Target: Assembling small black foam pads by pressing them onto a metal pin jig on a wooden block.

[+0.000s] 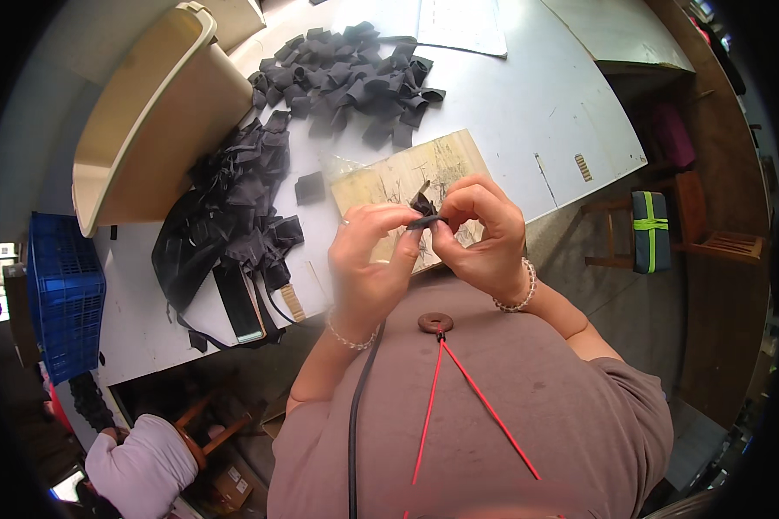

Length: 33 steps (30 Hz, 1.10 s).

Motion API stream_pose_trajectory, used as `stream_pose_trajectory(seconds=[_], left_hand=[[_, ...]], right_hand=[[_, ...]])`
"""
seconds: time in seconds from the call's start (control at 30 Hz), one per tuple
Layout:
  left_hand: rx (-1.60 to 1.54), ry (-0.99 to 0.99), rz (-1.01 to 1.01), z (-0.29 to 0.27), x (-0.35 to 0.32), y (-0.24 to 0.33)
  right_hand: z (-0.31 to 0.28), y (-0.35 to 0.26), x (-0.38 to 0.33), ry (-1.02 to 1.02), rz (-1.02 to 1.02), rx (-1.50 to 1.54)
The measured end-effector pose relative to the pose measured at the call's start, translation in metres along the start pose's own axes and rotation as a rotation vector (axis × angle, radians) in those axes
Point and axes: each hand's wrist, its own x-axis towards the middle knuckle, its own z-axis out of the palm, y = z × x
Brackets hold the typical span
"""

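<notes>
Over a worn wooden board (448,158), my left hand (368,251) and my right hand (486,232) meet at a small black fabric piece (423,222). Each hand pinches one end of it between thumb and fingertips. A dark folded tip of the piece stands up between my fingers; its exact shape is partly hidden. Just left of the board lies a single black fabric piece (310,188). Farther left is a heap of black fabric strips (251,190), partly on a black bag. A second pile of folded black pieces (346,82) spreads beyond the board.
A large beige plastic bin (160,112) lies tipped at the left of the white table (528,112). Beside the table stands a blue crate (65,294). Another person (143,458) sits at lower left. Wooden stools, one with a dark green-strapped bundle (650,232), are at right.
</notes>
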Motion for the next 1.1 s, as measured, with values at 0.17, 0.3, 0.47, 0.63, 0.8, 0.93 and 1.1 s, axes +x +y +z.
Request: stream_pose_trajectory(seconds=[0.17,0.3,0.47,0.63,0.8,0.93,1.1], left_hand=[[-0.762,-0.187,-0.313,0.003,-0.004,-0.015],[-1.044,-0.303,-0.547,0.003,-0.006,-0.032],[-1.285,-0.286,-0.614,0.008,-0.003,-0.04],[-1.749,-0.506,-0.93,0.004,-0.003,-0.021],[-1.867,-0.77,-0.838,-0.003,0.006,-0.012],[-2.213,-0.274,-0.917,0.013,0.011,-0.003],[-2.331,-0.568,-0.616,0.018,0.015,-0.002]], right_hand=[[-0.002,-0.002,-0.004,0.03,0.023,0.002],[-0.005,-0.001,-0.001,0.087,0.201,0.457],[-0.009,0.014,-0.008,-0.284,0.607,1.222],[-0.007,0.024,-0.001,-0.248,0.666,1.454],[-0.006,-0.002,0.007,-0.242,0.649,1.363],[-0.005,-0.002,0.02,-0.141,0.633,1.276],[-0.007,-0.014,0.028,-0.088,0.513,1.19]])
